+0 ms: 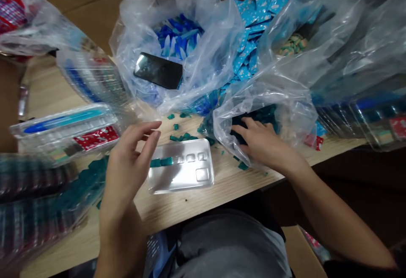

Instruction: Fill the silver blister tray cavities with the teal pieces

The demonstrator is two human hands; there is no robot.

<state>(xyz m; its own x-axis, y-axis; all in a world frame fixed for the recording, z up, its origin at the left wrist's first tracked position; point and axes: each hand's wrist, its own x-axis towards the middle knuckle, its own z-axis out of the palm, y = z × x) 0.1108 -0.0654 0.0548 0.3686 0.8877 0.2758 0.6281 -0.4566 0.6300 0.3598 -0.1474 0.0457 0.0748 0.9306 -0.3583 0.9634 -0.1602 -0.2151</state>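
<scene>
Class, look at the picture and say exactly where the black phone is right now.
In the head view, the black phone lies left of centre on the big clear plastic bag, just below the blue pieces.

Pale wood-grain table (228, 183), shallow clear tray (177, 181), scattered teal pieces (184, 137), open plastic bags (263, 94)
</scene>
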